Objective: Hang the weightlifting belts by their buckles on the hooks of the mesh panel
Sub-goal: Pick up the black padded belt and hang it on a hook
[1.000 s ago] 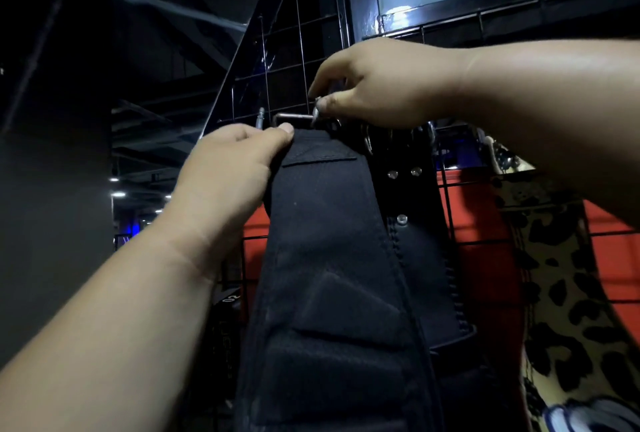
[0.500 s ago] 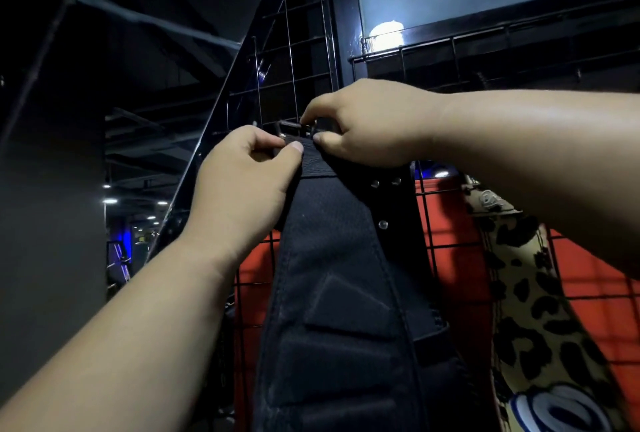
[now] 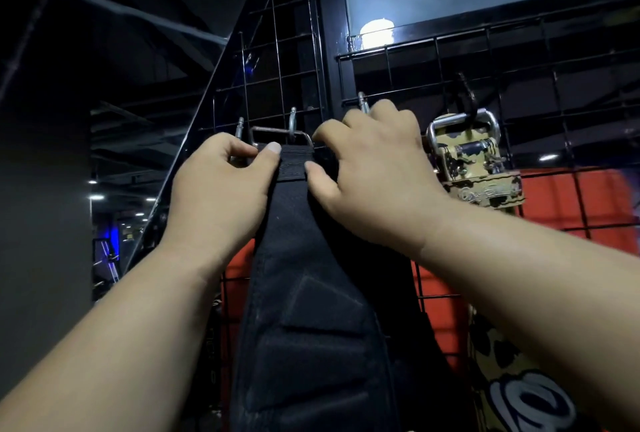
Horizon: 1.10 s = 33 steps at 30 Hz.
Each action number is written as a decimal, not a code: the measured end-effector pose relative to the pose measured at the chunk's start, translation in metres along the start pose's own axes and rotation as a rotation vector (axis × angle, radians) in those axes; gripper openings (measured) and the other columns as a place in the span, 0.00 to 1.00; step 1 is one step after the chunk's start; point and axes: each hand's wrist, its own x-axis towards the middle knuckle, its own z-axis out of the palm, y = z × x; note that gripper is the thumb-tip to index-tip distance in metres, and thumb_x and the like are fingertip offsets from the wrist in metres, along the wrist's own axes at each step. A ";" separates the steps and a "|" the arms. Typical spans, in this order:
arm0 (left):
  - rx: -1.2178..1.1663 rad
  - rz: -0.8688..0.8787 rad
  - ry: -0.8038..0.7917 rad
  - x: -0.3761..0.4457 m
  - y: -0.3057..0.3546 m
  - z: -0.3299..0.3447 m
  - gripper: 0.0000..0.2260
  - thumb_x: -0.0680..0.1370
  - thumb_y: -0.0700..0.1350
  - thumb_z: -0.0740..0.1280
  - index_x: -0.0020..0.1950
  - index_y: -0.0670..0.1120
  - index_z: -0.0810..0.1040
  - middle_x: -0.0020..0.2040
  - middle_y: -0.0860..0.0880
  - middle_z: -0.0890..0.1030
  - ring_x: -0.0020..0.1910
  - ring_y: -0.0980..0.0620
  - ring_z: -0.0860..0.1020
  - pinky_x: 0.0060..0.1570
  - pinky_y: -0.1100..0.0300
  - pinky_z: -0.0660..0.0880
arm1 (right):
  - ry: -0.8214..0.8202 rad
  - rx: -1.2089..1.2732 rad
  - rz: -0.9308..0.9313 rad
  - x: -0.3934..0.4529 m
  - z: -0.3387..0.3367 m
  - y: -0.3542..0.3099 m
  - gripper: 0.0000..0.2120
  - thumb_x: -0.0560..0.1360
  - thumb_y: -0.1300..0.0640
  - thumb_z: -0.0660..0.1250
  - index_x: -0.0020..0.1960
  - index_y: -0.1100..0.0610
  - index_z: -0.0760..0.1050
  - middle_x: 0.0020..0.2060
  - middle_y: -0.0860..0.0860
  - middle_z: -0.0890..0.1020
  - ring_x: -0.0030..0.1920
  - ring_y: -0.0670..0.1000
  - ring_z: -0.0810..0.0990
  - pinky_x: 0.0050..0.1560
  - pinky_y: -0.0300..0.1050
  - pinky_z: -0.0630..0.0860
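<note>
A black weightlifting belt (image 3: 311, 321) hangs down the middle of the view. Its silver wire buckle (image 3: 277, 132) sits over a silver hook (image 3: 293, 122) on the black mesh panel (image 3: 519, 61). My left hand (image 3: 221, 196) pinches the belt's top strap just under the buckle from the left. Gripping the same strap from the right is my right hand (image 3: 377, 175). A leopard-print belt (image 3: 474, 161) hangs to the right by its chrome buckle from a black hook (image 3: 467, 99).
More silver hooks stick out of the mesh at the left (image 3: 239, 125) and above my right hand (image 3: 362, 101). A black post (image 3: 329, 33) divides the mesh sections. A red surface (image 3: 568, 199) lies behind the mesh. A ceiling light (image 3: 376, 30) glares above.
Both hands have lifted the black belt's top up to the hooks; the wire buckle now sits over a silver hook. The view has tilted up, showing the leopard belt's hung buckle.
</note>
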 end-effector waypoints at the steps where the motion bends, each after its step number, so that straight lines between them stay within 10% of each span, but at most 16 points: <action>1: 0.009 0.000 -0.001 0.000 0.000 -0.001 0.13 0.76 0.63 0.73 0.46 0.54 0.82 0.42 0.56 0.84 0.44 0.58 0.83 0.45 0.54 0.79 | 0.019 0.009 0.021 -0.008 0.000 -0.003 0.23 0.76 0.36 0.57 0.59 0.49 0.78 0.49 0.50 0.80 0.54 0.58 0.73 0.53 0.54 0.63; 10: 0.021 -0.078 -0.082 0.002 0.002 -0.003 0.15 0.75 0.64 0.72 0.47 0.53 0.80 0.45 0.55 0.85 0.46 0.52 0.84 0.48 0.48 0.83 | -0.161 0.403 0.106 -0.039 0.009 -0.022 0.29 0.81 0.35 0.57 0.79 0.43 0.60 0.54 0.51 0.85 0.57 0.58 0.82 0.54 0.53 0.78; 28: 0.166 -0.044 -0.057 0.001 0.010 -0.004 0.15 0.77 0.64 0.69 0.56 0.55 0.76 0.51 0.55 0.81 0.49 0.53 0.80 0.50 0.51 0.78 | -0.111 0.648 0.119 -0.049 0.011 -0.026 0.30 0.80 0.42 0.67 0.79 0.47 0.66 0.67 0.48 0.80 0.68 0.49 0.76 0.69 0.47 0.71; 33: 0.121 -0.073 -0.053 0.000 0.022 -0.004 0.16 0.77 0.64 0.70 0.57 0.55 0.76 0.52 0.55 0.81 0.50 0.52 0.81 0.49 0.51 0.79 | -0.085 0.638 0.108 -0.046 0.005 -0.026 0.29 0.80 0.43 0.68 0.79 0.47 0.67 0.55 0.47 0.81 0.58 0.51 0.78 0.61 0.47 0.73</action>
